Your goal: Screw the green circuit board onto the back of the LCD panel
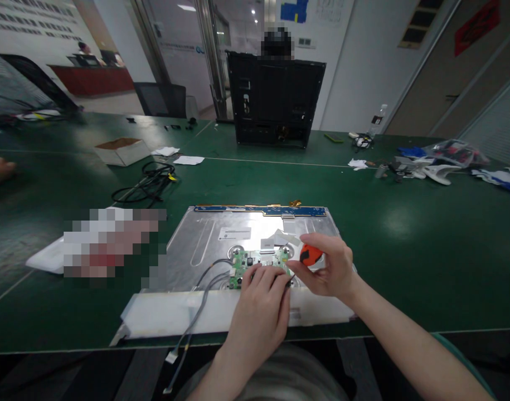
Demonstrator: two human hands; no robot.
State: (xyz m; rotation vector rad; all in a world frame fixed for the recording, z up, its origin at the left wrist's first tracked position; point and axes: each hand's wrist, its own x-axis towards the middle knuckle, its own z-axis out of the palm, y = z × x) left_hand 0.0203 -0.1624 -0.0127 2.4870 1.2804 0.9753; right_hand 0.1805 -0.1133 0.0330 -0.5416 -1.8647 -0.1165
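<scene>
A green table (405, 223) runs across an office-like room, with glass doors and a dark chair behind it. Near its front edge lies a metal panel (204, 239), back side up, with a small green board (255, 260) fixed on it. The left hand (261, 303) lies palm down over the near end of the board, fingers curled and pressing on it; it grips nothing that can be seen. The right hand (332, 270), just right of the left and almost touching it, is closed around a screwdriver (310, 255) with an orange and black handle (its tip is hidden between the two hands). Grey cables (204, 295) run from the board leftward of the left hand and hang over the table edge. Well beyond both hands stands a black case (275, 100), and far to the left of them lie a coil of black cable (148, 186) and a cardboard box (121, 150).
</scene>
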